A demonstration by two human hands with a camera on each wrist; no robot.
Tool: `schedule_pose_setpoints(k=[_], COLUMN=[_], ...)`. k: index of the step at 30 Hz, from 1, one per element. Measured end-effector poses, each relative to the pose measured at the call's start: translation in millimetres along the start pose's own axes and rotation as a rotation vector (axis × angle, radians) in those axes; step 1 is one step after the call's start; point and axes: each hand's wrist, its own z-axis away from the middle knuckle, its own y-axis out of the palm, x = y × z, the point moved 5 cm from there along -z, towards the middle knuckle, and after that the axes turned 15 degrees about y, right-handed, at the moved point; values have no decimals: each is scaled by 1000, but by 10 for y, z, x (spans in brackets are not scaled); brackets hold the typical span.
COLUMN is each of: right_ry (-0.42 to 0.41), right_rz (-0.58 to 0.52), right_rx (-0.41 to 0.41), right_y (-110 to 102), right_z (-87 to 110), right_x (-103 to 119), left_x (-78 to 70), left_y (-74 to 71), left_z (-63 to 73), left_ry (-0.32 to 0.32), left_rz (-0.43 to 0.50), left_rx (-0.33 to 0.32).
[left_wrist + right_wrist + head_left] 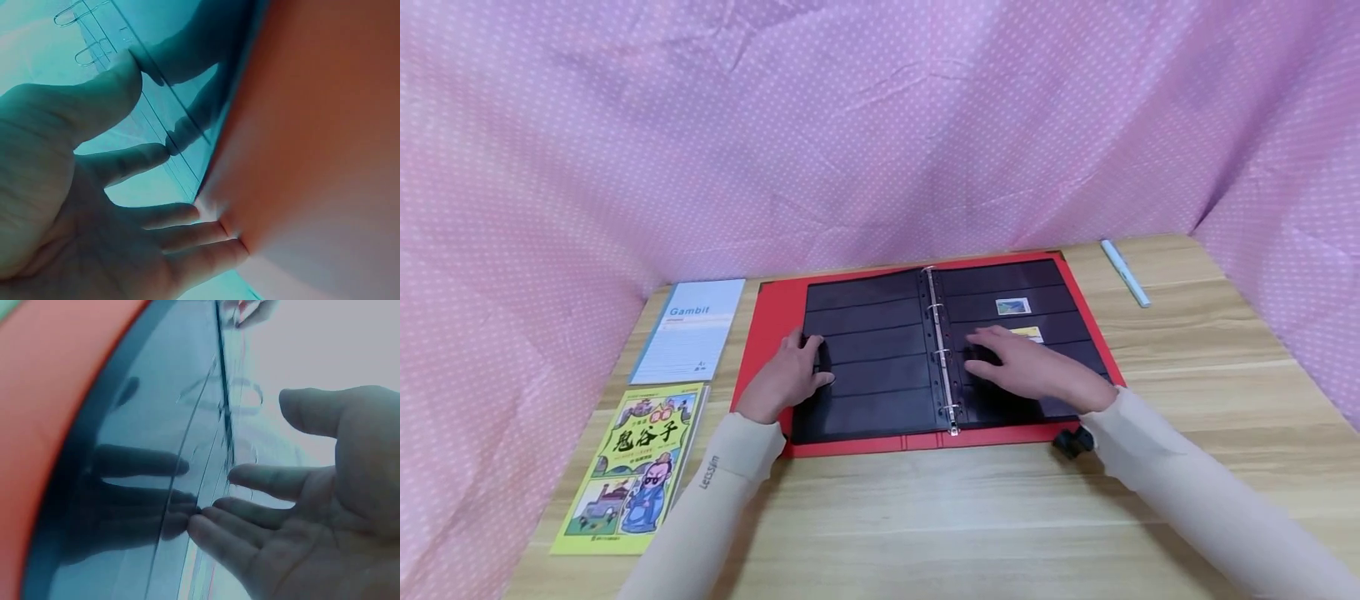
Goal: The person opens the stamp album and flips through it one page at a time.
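A red ring binder (778, 312) lies spread wide, with black pocket pages on both sides of its metal rings (938, 333). My left hand (784, 375) rests at the outer edge of the left page (872, 333). In the left wrist view, its thumb and index fingertips (155, 151) touch the glossy page, and the other fingers meet the red cover. Over the right page (985, 283), my right hand (1030, 367) lies palm down, fingers extended and fingertips at the page surface. Two stamps sit in that page's pockets: a blue-green one (1012, 306) and a yellow one (1030, 334), partly covered by the hand.
Left of the binder are a pale blue notebook (688, 333) marked Gambit and, nearer, a yellow-green comic-style book (628, 467). A light blue pen (1125, 273) lies at the back right of the wooden table (910, 525). Pink dotted cloth (850, 150) hangs behind.
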Motion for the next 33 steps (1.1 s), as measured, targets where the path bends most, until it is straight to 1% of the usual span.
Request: schedule_pose_setpoints(k=[4,6,8,11,13,18,24,26,29,33], right_ry=[48,86,124,191,209,210,185,170,171,196], right_rz=[31,41,42,37,33,30,12,-18,-77,-141], right_rx=[-82,-107,-108,-84,-82,-129,-173,-198,-247,-332], right_y=[-120,-186,-231,-267,-283,-335,-363,-385,-426,-493], right_z=[132,209,276,359,395,444,430,427,445,503], right_x=[-330,-493,-635,-807,-887,-987,-978,-958,-944,-942], left_x=[-8,-14,-18,-15,-12,-14,-13,-15,-18,-31], left_y=[3,5,5,9,17,24,14,10,10,1], left_z=[0,1,3,5,6,5,4,4,3,7], left_ry=[-2,-3,-7,-16,-21,-21,-27,-27,-27,-25], left_rz=[-13,-14,-9,-4,-3,1,11,9,5,4], left_rx=[28,35,38,43,47,48,46,48,52,56])
